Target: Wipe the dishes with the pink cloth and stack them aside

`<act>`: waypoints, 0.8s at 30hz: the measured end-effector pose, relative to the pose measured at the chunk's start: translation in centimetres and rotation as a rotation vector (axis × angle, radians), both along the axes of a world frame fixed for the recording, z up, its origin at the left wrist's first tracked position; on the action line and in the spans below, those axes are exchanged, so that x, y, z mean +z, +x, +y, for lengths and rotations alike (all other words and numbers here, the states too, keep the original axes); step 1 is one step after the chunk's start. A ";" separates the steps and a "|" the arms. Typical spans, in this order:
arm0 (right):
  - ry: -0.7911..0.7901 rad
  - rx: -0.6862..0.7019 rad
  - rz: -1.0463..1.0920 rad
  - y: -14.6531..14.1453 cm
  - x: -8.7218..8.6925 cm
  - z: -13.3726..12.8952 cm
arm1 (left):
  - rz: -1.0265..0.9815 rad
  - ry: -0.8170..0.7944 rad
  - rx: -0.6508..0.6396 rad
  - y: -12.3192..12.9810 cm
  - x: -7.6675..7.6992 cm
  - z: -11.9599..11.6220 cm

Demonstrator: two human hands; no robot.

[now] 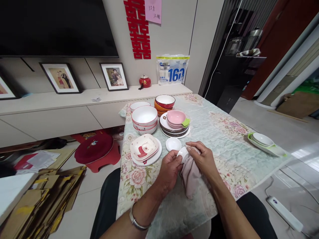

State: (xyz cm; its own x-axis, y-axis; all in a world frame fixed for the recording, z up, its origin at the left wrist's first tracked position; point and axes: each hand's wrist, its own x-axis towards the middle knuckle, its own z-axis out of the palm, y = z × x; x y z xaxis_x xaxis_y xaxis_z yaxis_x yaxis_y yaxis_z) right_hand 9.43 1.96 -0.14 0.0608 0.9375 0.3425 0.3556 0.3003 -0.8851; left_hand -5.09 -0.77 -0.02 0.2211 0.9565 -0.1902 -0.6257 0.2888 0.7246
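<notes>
In front of the stack of dark-rimmed plates [168, 129], I have the left hand [170, 166] closed on the edge of a small white dish [183, 152], thumb and fingers pinching its rim. My right hand [200, 154] is closed around a pinkish cloth [191, 179], fingers bunching it against the dish's other side while the loose part hangs down.

I judge the wiping to be midway on this one dish. Which of the other pieces are done and which are left I can't tell; none shows a clear sign either way.

Between the stack and my hands sits a second small white dish [173, 144], its pale inside facing up. On top of the stack, pink bowls [176, 117] nest together, with a green leaf-shaped handle [185, 122]. To the stack's left, red-rimmed white bowls [144, 116] are nested, the top one showing its white inside. Left and nearer me, a bear-face dish [144, 146] rests on a white round plate [156, 158]. Just behind the stack, a red bowl [165, 101] sits in orange bowls [160, 109]. Well to its right, a green-edged oblong dish [270, 150] holds a small white bowl [263, 139].
</notes>
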 end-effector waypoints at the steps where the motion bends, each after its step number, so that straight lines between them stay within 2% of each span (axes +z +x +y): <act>1: 0.037 -0.003 -0.036 -0.4 0.3 -0.3 | 0.002 0.003 0.001 0.0 -0.1 0.0; 6: 0.196 0.116 -0.204 -1.8 1.4 -1.4 | 0.010 0.066 0.020 0.1 -0.5 0.1; 8: 0.183 0.081 -0.187 -1.6 1.3 -1.2 | 0.033 0.073 0.008 0.1 -0.7 0.1; 13: 0.036 -0.108 -0.065 0.0 0.2 0.0 | 0.097 0.103 -0.019 0.0 -1.1 0.1; 15: 0.039 -0.124 -0.051 -0.1 0.2 -0.1 | 0.085 0.103 -0.020 0.1 -1.1 0.1; 21: 0.129 0.162 -0.168 -1.8 1.2 -1.2 | -0.024 0.047 0.040 0.1 -0.4 0.2; 24: 0.071 0.090 -0.106 -1.3 0.8 -0.6 | -0.064 0.011 0.039 0.0 -0.2 0.3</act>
